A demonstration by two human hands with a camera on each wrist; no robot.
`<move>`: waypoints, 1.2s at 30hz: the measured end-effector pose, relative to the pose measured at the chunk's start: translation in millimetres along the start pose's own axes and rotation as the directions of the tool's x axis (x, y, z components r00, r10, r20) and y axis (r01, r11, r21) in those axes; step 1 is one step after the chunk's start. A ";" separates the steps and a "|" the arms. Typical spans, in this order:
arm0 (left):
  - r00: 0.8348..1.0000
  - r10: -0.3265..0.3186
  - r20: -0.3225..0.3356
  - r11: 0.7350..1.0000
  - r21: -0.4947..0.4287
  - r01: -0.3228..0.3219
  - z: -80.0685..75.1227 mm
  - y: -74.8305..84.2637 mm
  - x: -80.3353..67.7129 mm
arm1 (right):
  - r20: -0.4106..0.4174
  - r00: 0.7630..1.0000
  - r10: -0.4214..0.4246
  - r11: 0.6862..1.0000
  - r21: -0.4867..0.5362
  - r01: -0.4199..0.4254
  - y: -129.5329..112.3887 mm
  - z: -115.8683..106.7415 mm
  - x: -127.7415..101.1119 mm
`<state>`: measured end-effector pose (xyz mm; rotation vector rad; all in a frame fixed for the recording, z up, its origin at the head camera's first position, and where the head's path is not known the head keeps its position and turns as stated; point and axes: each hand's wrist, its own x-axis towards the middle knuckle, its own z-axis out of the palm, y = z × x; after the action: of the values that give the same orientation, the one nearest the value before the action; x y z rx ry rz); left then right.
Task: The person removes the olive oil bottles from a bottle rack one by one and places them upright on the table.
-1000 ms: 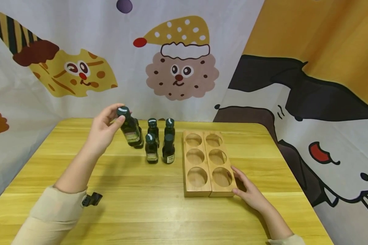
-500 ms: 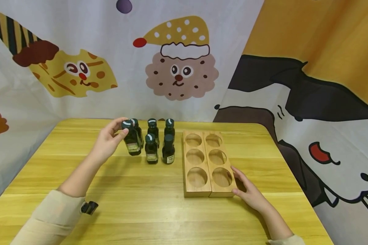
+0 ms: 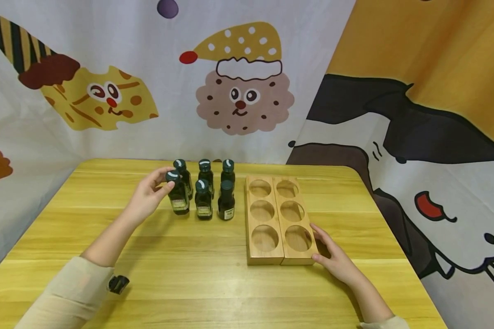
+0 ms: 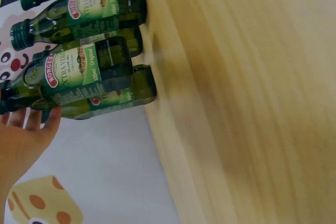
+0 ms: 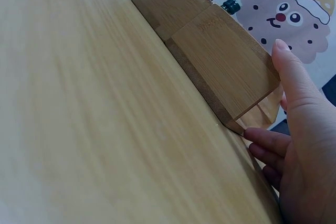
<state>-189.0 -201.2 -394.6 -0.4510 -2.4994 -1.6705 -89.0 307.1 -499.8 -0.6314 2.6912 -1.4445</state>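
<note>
My left hand [image 3: 146, 196] pinches the green cap of a dark green olive oil bottle [image 3: 179, 201] between thumb and fingers. This bottle stands upright at the front left of the group; in the left wrist view its base seems slightly off the table. Close beside it is another olive oil bottle [image 4: 107, 11], with more behind. My right hand [image 3: 335, 258] touches the right side of a wooden holder [image 3: 281, 249], thumb at the near corner and fingers farther back. The holder is two blocks side by side, each with three round holes holding nothing.
A dark bottle with a white label [image 3: 226, 203] stands at the group's front right, just left of the holder. All rest on a wooden table [image 3: 189, 283]. A cartoon-printed curtain [image 3: 169, 100] hangs behind the table's far edge.
My left hand has lowered the olive oil bottle from a raised, tilted position to upright at the front left of the group. The right hand and holder have stayed put.
</note>
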 end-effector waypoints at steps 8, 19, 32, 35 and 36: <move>0.999 -0.006 0.046 1.000 0.002 0.006 2.2 -8.9 -2.3 | 0.007 1.000 -0.003 1.000 -0.005 0.003 -2.9 -0.3 0.8; 0.997 -0.022 0.080 1.000 -0.012 0.023 2.5 -15.1 -5.0 | 0.006 1.000 0.007 1.000 0.014 -0.008 -2.6 -0.3 0.6; 0.995 -0.025 0.091 1.000 0.000 0.025 2.9 -24.0 -7.1 | 0.002 1.000 0.024 1.000 0.000 -0.024 -3.5 -0.9 -0.5; 0.996 -0.021 0.087 1.000 0.002 0.021 2.2 -26.2 -7.2 | 0.003 0.999 0.043 0.999 -0.011 -0.043 -2.6 -1.0 0.0; 0.996 -0.020 0.086 1.000 0.003 0.020 1.9 -26.8 -7.2 | 0.004 0.999 0.049 0.999 -0.010 -0.048 -2.4 -1.2 0.3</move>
<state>-190.0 -210.3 -420.9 -0.5095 -2.5740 -1.6905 -88.7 306.8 -497.1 -0.5650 2.6924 -1.4174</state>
